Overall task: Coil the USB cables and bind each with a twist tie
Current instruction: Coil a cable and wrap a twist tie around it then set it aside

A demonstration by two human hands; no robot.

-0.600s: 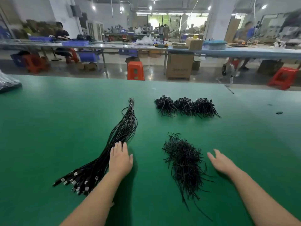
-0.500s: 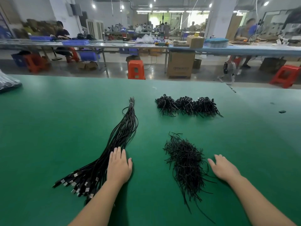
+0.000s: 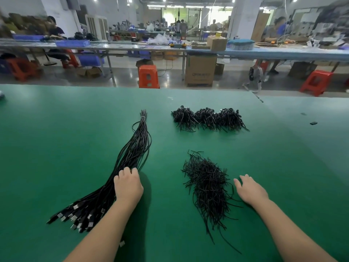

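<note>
The left hand (image 3: 128, 186) curls its fingers into the cable bundle (image 3: 132, 157), likely to pick one out, while the right hand (image 3: 250, 190) rests flat and released beside the ties (image 3: 207, 182), ready.

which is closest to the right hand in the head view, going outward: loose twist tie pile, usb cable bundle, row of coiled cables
From the right hand:
1. Loose twist tie pile, just to its left.
2. Row of coiled cables, farther up the table.
3. USB cable bundle, across on the left, under the left hand.

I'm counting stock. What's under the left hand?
The left hand lies on the cable bundle, fingers curled over it. Cables directly beneath are hidden.
</note>
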